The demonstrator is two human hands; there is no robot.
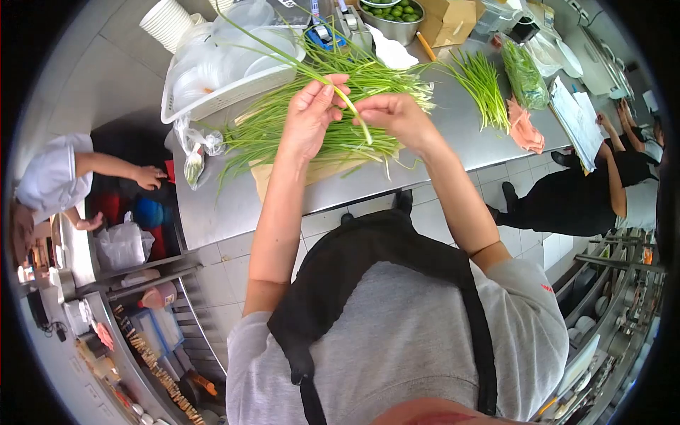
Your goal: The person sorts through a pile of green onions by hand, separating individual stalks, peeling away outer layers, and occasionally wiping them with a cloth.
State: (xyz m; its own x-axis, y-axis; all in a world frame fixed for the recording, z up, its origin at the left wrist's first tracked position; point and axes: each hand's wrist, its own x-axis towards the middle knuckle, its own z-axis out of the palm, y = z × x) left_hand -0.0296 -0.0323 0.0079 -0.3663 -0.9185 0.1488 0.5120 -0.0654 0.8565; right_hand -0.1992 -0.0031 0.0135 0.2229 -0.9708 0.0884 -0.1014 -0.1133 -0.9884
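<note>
My left hand (315,110) is closed in a pinch around a single long scallion (348,104), lifted over the table. Its green leaf runs up and left past the fingers, and its pale root end hangs down to the right. At that lower part my right hand (397,117) pinches with thumb and forefinger; whether it grips the stalk itself or a thin outer layer is too small to tell. Below both hands a loose pile of scallions (265,127) is spread on brown paper (265,177). Farther right lies a separate, neater bunch of scallions (482,85).
A white basket (234,95) of plastic containers stands left of the pile on the steel table (227,212). Behind are a blue tape dispenser (326,37) and a metal bowl (397,30) of green limes. Bagged greens (525,74) lie right. Co-workers (53,173) are at both sides.
</note>
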